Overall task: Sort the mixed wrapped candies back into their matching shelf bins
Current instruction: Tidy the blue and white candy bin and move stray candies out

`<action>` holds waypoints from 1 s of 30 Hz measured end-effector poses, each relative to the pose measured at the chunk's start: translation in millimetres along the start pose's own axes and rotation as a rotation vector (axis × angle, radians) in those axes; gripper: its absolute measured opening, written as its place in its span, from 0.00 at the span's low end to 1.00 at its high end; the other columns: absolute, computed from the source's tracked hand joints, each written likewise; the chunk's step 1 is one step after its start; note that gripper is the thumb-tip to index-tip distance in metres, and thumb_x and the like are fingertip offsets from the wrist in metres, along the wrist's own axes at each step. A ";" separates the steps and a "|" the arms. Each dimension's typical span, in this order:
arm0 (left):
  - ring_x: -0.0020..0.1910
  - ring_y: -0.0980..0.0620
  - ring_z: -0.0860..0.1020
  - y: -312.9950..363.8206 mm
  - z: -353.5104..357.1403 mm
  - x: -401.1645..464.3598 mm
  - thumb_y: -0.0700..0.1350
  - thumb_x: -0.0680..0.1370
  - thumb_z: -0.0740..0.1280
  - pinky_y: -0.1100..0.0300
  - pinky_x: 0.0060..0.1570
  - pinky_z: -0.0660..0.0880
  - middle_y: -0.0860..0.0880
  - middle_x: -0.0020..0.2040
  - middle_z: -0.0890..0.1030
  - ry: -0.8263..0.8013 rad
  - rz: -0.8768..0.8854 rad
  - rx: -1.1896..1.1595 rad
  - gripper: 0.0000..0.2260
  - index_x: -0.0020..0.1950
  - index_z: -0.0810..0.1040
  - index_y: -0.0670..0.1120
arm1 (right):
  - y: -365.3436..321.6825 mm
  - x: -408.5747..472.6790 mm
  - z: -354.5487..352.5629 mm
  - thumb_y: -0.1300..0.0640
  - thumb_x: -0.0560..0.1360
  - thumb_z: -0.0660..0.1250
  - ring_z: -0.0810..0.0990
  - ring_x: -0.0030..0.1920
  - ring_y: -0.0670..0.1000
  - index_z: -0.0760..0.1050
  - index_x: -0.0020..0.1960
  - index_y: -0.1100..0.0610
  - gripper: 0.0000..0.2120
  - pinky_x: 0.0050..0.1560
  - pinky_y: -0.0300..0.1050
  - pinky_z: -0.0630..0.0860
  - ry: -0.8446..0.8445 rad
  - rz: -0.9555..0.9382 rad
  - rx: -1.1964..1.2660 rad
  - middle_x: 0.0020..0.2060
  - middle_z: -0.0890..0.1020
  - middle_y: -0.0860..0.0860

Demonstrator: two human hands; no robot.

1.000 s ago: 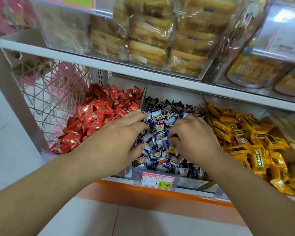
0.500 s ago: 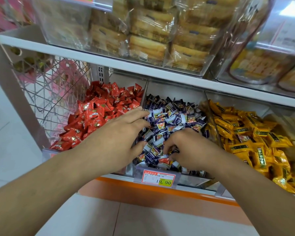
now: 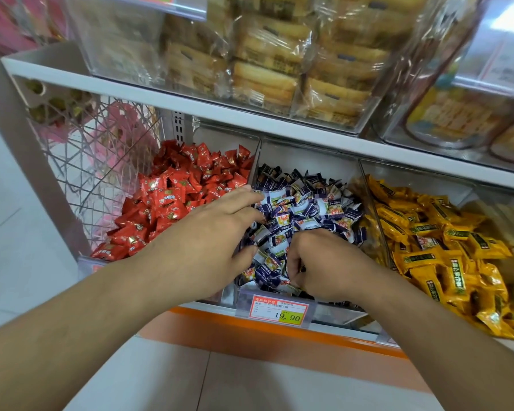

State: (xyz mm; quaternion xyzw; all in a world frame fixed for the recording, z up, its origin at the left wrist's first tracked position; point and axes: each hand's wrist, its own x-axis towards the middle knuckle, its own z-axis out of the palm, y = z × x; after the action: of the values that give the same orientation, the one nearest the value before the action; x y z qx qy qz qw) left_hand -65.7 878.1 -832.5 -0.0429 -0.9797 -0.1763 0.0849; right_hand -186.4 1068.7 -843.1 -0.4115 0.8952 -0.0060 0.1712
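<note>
Three clear bins sit side by side on the lower shelf. The left one holds red wrapped candies [image 3: 172, 203], the middle one purple-and-white candies [image 3: 309, 203], the right one yellow candies [image 3: 433, 241]. My left hand [image 3: 217, 232] lies spread over the left side of the middle bin, its fingers straight and resting on the purple-and-white pile. My right hand [image 3: 327, 262] is at the front of that bin with its fingers curled down into the candies; what they hold is hidden under the hand.
A price tag [image 3: 279, 310] reading 19.90 hangs on the middle bin's front. The upper shelf [image 3: 131, 96] carries clear boxes of wrapped pastries [image 3: 267, 60]. A wire basket [image 3: 101, 161] stands left of the red bin. Tiled floor lies below.
My right hand has drawn back from the middle of the purple-and-white pile to the bin's front and curled tighter. My left hand has stayed on the pile's left side.
</note>
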 end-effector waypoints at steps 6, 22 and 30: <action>0.81 0.63 0.45 -0.1 -0.5 -0.6 0.52 0.82 0.65 0.67 0.76 0.45 0.59 0.82 0.55 -0.003 0.006 -0.003 0.23 0.78 0.68 0.51 | -2.1 -2.0 -1.5 0.68 0.71 0.69 0.81 0.46 0.50 0.77 0.34 0.51 0.14 0.46 0.51 0.82 0.006 0.016 -0.021 0.45 0.81 0.47; 0.78 0.66 0.55 7.2 -7.9 -0.1 0.59 0.80 0.68 0.75 0.69 0.46 0.64 0.79 0.61 0.081 -0.035 -0.109 0.24 0.75 0.71 0.57 | -11.9 -23.4 -35.5 0.57 0.80 0.69 0.79 0.45 0.42 0.78 0.44 0.47 0.08 0.46 0.40 0.76 0.334 -0.023 0.471 0.45 0.80 0.43; 0.49 0.63 0.80 -3.4 -45.6 -5.3 0.54 0.78 0.71 0.59 0.54 0.76 0.62 0.47 0.83 0.375 -0.260 -0.286 0.05 0.53 0.82 0.59 | -29.6 -33.2 -47.0 0.58 0.82 0.67 0.85 0.48 0.45 0.80 0.50 0.51 0.04 0.54 0.48 0.81 0.408 -0.094 0.859 0.46 0.85 0.47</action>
State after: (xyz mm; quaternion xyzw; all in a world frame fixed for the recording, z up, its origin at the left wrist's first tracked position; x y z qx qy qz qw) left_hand -54.0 858.6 -792.5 0.1051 -0.9092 -0.3273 0.2348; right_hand -159.3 1067.5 -784.3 -0.3339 0.8076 -0.4638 0.1459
